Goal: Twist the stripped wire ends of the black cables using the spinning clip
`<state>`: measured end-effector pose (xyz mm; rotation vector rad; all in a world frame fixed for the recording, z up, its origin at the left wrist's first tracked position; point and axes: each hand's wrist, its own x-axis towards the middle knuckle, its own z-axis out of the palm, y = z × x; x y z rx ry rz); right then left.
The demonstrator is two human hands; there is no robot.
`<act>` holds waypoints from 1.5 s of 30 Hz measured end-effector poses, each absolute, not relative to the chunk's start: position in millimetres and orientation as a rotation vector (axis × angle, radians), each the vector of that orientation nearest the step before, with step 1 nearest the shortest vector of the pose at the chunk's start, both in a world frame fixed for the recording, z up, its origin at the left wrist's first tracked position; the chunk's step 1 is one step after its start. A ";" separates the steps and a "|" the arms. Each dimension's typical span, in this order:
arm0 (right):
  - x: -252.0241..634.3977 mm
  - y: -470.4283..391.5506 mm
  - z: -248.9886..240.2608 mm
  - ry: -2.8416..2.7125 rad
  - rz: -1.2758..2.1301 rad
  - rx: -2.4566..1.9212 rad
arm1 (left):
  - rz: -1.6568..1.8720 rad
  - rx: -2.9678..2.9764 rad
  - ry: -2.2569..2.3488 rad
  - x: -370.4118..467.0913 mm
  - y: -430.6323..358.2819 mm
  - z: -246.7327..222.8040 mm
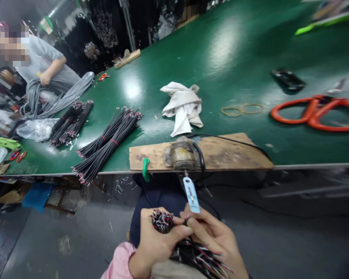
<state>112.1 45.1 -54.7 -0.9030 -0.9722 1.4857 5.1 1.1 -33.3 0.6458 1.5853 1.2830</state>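
My left hand [155,246] is closed round a bundle of thin black cables [162,220], whose stripped red, white and black wire ends point up. Its thumb meets the fingertips of my right hand [216,236], which pinch the end of one cable [187,218]. More loose cables [202,257] with bared coloured wires lie below, partly under my right hand. Just above my right fingers, a light blue tag-like strip [191,195] hangs from the shaft of a small worn motor [182,155]. That motor sits on a wooden board [229,153] at the table edge.
On the green table [215,77] lie tied cable bundles [107,143], white cloth gloves [182,106], rubber bands [241,110], orange-handled scissors [317,112] and a dark object [287,80]. A green strip [145,169] hangs off the board. At left, a co-worker [50,58] handles grey cable [58,93].
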 end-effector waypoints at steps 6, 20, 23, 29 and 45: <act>122.0 52.7 -51.5 -1.329 0.834 -0.748 | 1.243 0.698 1.554 3.0 -1.5 -34.2; 120.2 59.7 -37.0 -0.883 2.152 -0.605 | 1.238 0.962 1.578 0.9 17.2 -6.4; 117.9 62.9 -38.3 -0.930 1.899 -0.731 | 1.268 0.931 1.591 -6.0 19.4 -5.4; 121.4 60.4 -47.1 -1.105 1.369 -0.840 | 1.253 0.817 1.572 -14.6 16.9 -7.6; 141.5 73.1 -30.5 -1.541 1.112 -0.569 | 0.962 1.041 1.440 -15.6 26.7 11.4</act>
